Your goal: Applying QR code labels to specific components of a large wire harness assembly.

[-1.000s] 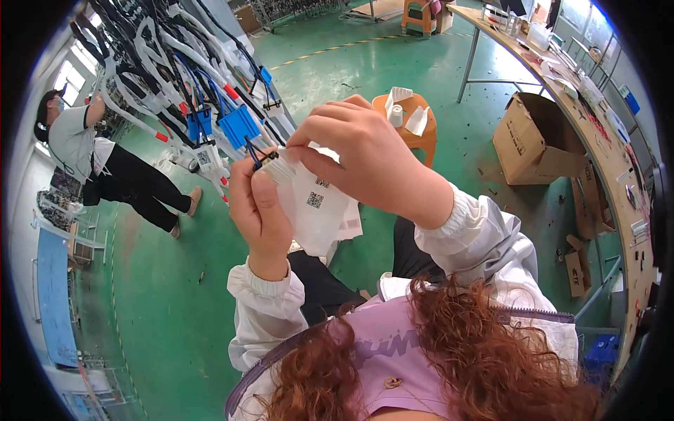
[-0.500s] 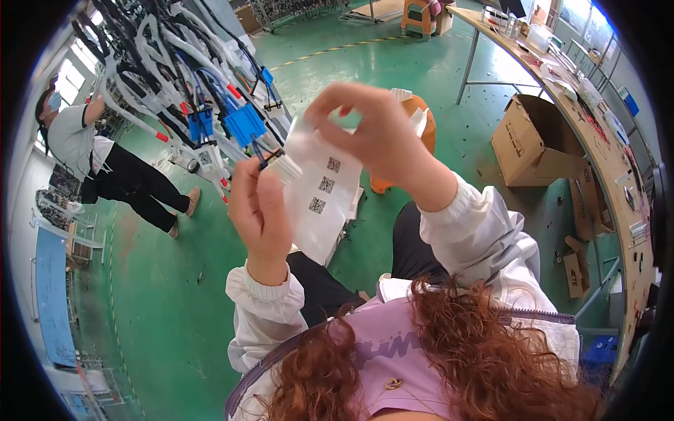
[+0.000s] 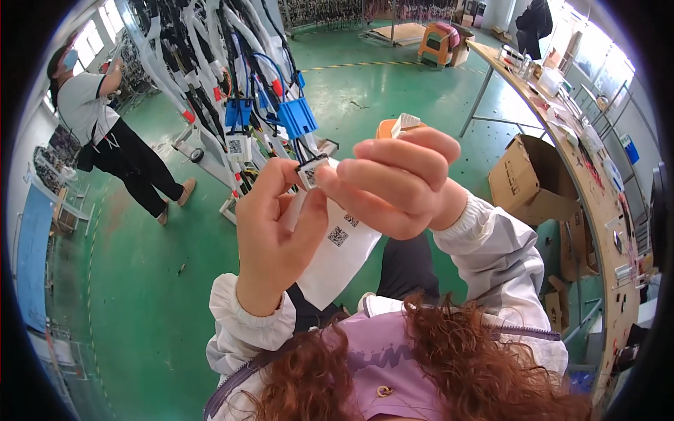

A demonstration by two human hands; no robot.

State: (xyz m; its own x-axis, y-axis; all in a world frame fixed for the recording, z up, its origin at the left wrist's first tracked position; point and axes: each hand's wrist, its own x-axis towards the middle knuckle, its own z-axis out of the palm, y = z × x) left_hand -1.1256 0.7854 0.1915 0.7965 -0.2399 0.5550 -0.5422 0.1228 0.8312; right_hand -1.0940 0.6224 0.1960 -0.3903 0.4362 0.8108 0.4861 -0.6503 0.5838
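Observation:
My left hand (image 3: 272, 235) pinches a small connector at the end of thin wires, thumb and forefinger closed on it. On its face sits a small white label (image 3: 312, 174) with a square code. My right hand (image 3: 400, 184) has curled fingers, its fingertips pressed against the label's right side. Behind both hands a white label sheet (image 3: 331, 272) printed with square codes hangs over my lap; what supports it is hidden. Just above, a blue connector (image 3: 297, 118) dangles from the wire harness (image 3: 203, 67), with another blue connector (image 3: 237, 112) to its left.
A masked person (image 3: 95, 91) stands at the left by more wiring. An orange stool (image 3: 385, 128) shows behind my right hand. To the right are an open cardboard box (image 3: 516, 172) and a long workbench (image 3: 519, 78) with scattered items. Another orange stool (image 3: 434, 48) stands farther back.
My right hand has come down from above the sheet to the connector in my left hand, where the label now shows. The view has shifted, and the hands appear closer together.

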